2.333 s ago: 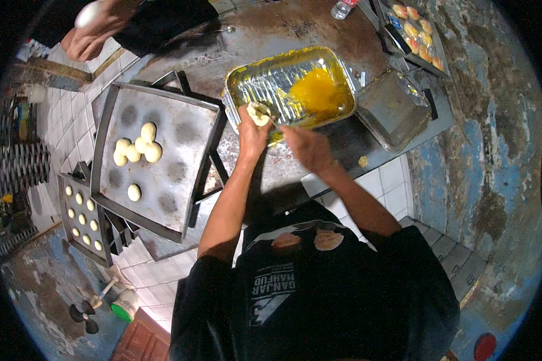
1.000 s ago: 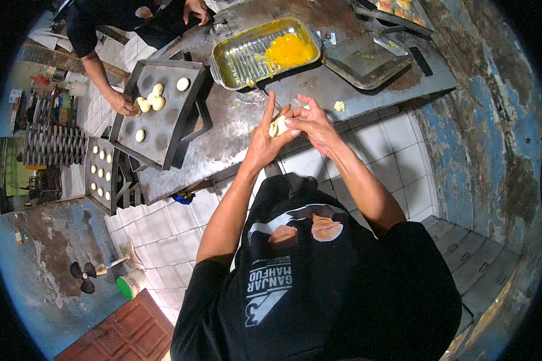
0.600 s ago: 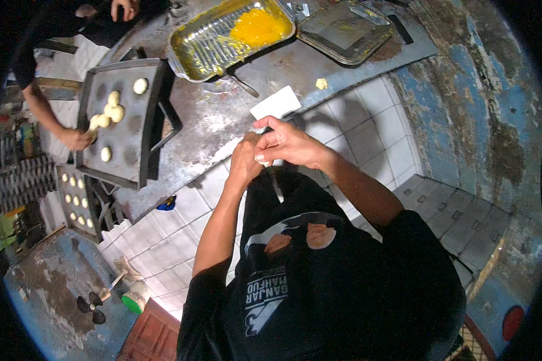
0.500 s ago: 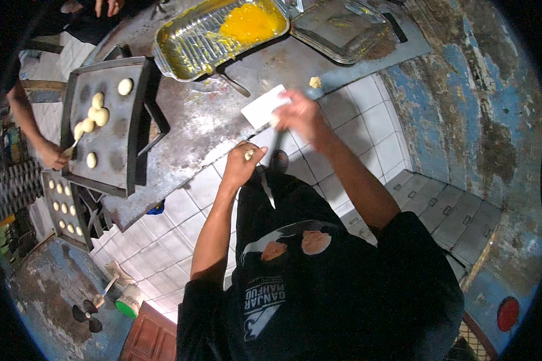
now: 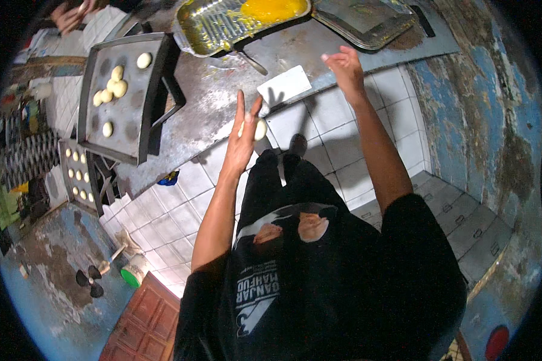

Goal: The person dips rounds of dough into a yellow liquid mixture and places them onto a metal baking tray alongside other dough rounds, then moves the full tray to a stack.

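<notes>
A pale dough ball (image 5: 260, 129) rests against the palm side of my left hand (image 5: 242, 135), whose fingers stretch up and apart near the table's front edge. My right hand (image 5: 347, 72) is raised to the right over the table edge, fingers spread and holding nothing. Between the two hands, a flat white dough scraper (image 5: 289, 83) lies at the edge of the metal table (image 5: 217, 90), with a hand's shadow on it. A small pale bit of dough (image 5: 264, 111) sits by its near corner, close to my left fingers.
A dark baking tray (image 5: 126, 111) with several dough balls stands to the left; another filled tray (image 5: 78, 171) is lower. Behind lies a metal pan (image 5: 208, 36) with yellow filling (image 5: 274, 9), beside stacked trays (image 5: 373, 24). Another person's hands (image 5: 72, 18) show at upper left.
My right hand has left the scraper and moved right. My left hand has opened its fingers, showing the dough ball. The other person's hand has left the tray. The view has shifted.
</notes>
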`<state>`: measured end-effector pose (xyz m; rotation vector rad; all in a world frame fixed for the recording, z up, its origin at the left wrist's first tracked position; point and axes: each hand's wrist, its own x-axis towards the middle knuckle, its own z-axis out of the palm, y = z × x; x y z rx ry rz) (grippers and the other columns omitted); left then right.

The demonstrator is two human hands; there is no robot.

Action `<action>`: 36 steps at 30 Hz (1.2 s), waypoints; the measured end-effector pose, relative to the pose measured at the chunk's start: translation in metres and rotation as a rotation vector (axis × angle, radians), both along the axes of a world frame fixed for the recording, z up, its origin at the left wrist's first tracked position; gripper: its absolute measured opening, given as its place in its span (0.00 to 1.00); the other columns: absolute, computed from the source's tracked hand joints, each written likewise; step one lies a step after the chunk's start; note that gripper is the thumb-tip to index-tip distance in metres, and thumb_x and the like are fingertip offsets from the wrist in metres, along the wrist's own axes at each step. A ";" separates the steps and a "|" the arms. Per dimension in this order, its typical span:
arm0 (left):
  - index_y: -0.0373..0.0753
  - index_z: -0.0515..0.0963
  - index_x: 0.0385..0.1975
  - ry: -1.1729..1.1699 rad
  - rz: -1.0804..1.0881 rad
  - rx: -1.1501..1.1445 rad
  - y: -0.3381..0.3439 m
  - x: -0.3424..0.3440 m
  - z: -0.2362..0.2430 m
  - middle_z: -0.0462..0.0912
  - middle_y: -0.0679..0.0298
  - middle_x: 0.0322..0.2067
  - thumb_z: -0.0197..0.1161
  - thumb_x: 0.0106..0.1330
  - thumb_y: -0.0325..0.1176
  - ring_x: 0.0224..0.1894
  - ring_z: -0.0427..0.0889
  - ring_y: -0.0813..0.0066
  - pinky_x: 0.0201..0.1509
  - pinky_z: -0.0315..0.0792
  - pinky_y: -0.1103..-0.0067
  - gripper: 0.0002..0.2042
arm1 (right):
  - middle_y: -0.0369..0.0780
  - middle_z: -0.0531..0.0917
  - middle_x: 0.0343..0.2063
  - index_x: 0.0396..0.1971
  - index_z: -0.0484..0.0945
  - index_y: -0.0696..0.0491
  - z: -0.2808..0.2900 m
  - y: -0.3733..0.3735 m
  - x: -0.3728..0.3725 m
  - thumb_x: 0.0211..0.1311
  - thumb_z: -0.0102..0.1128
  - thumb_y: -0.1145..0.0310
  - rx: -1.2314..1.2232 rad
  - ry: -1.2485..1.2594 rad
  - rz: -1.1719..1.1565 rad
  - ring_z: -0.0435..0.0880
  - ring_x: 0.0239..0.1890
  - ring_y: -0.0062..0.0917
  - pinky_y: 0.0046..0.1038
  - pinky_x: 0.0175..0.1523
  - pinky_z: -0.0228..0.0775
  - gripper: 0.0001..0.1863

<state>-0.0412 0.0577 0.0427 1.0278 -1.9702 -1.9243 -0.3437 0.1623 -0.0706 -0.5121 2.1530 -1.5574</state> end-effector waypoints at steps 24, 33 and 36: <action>0.45 0.63 0.71 0.350 0.675 0.015 -0.084 0.092 0.027 0.65 0.55 0.68 0.42 0.76 0.59 0.69 0.63 0.63 0.71 0.59 0.67 0.31 | 0.41 0.79 0.51 0.53 0.73 0.58 0.120 -0.164 0.289 0.74 0.52 0.54 -0.259 -0.697 0.831 0.78 0.53 0.26 0.33 0.57 0.70 0.22; 0.34 0.52 0.73 0.495 1.119 0.013 -0.193 0.231 -0.020 0.59 0.56 0.72 0.44 0.77 0.54 0.70 0.63 0.68 0.67 0.62 0.76 0.35 | 0.42 0.83 0.42 0.49 0.74 0.59 0.131 -0.367 0.391 0.69 0.57 0.69 0.208 -0.529 1.237 0.83 0.44 0.27 0.31 0.48 0.77 0.14; 0.36 0.57 0.72 0.462 1.203 0.039 -0.210 0.297 -0.021 0.57 0.56 0.72 0.45 0.76 0.55 0.72 0.61 0.61 0.71 0.61 0.69 0.34 | 0.51 0.78 0.52 0.55 0.72 0.60 0.065 -0.437 0.413 0.65 0.60 0.62 -0.098 0.711 1.348 0.79 0.52 0.41 0.41 0.56 0.71 0.23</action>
